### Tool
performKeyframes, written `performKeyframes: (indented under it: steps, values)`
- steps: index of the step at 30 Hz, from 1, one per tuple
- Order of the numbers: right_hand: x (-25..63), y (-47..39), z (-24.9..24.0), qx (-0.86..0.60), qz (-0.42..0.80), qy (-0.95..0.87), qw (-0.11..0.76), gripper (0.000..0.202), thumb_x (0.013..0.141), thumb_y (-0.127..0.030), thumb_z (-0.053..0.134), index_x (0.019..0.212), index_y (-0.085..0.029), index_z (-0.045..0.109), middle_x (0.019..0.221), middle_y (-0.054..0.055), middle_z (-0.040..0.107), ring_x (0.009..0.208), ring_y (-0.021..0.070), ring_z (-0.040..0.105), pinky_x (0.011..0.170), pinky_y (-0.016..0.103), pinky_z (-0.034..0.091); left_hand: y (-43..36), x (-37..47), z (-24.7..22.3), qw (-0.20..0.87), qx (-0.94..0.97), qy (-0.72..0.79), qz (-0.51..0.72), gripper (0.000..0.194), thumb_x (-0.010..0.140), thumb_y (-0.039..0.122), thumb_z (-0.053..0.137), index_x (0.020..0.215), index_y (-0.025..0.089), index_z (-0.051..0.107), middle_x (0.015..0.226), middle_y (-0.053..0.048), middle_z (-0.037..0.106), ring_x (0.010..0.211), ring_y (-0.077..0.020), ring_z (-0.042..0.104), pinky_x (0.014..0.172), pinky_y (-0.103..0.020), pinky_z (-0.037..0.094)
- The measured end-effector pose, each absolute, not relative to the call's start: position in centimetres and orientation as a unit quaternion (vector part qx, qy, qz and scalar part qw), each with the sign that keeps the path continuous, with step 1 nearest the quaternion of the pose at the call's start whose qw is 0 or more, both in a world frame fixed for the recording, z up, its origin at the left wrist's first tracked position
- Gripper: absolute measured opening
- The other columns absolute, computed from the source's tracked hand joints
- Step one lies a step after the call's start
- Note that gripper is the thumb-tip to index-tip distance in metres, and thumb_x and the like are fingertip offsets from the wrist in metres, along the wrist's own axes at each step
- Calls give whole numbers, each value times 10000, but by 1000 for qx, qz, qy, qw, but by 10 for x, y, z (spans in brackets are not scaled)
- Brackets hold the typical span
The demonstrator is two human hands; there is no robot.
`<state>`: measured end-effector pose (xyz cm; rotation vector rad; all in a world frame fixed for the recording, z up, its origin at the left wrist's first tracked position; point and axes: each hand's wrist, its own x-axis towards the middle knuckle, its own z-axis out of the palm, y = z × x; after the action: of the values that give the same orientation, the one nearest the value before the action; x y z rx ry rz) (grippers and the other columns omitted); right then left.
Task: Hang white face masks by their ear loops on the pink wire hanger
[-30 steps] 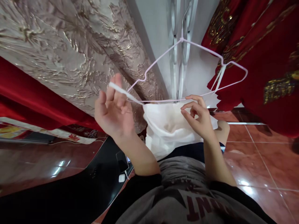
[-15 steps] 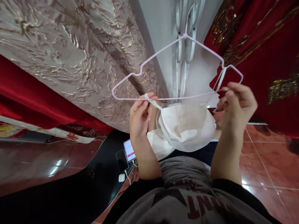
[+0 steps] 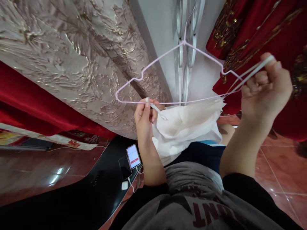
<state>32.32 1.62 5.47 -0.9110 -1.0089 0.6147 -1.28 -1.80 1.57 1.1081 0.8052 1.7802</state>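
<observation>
A pale pink clothes hanger hangs in front of me, its hook at the top of the view. Just under its lower bar is a thin white garment with narrow straps. My left hand is closed at the bar's left part, with a white strap looped over its fingers. Out past the hanger's right end, my right hand pinches the other strap and stretches it into a long loop. That loop crosses the hanger's right corner. The garment's lower part drapes over my lap.
Beige embossed fabric hangs at left, with red fabric below it. Gold-trimmed red cloth hangs at right. White scrolled metalwork stands behind the hanger. On a black bench lie two phones and a small white case.
My right hand has moved right and up, drawing its strap taut beyond the hanger's end. The garment has spread out under the bar. My left hand stays nearly in place.
</observation>
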Motion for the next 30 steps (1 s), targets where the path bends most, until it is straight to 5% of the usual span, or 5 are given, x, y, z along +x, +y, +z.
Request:
performKeyframes:
  steps: [9,13,20,24,30]
  values:
    - [255,-38,7,-445,153,-543,696,151,956,-331,805,1071,-341,902,1138,48,814,1099,253,752,842,419,643,-16,2,10,464,420,311,715,194,956,396,856,942,212,800,979,-72,842,475,-49,318,413,-217,265]
    - [225,-38,12,-452,248,-630,580,348,982,-335,765,1325,-341,828,1466,53,757,928,163,728,696,333,617,-18,3,6,486,410,292,714,172,953,394,860,986,230,823,1074,-83,870,478,-50,306,417,-208,304]
    - [229,-31,10,-450,226,-637,584,241,981,-315,765,1211,-322,837,1269,39,763,671,87,548,583,302,476,-7,-31,-20,283,359,405,792,254,882,145,757,1060,275,884,1372,-52,834,707,-83,650,462,-197,342]
    - [243,-32,12,-455,196,-636,592,180,996,-336,760,1157,-317,837,1210,39,758,696,99,527,579,295,441,0,-56,-26,93,367,408,831,323,980,79,722,1070,331,902,1314,38,859,1113,-168,789,715,-242,556]
    - [237,-35,12,-439,215,-649,583,171,1004,-319,759,1160,-330,829,1220,37,751,656,93,475,571,316,436,0,-70,12,174,517,368,753,266,980,261,901,1231,348,885,1302,64,863,1241,-240,787,1146,-482,588]
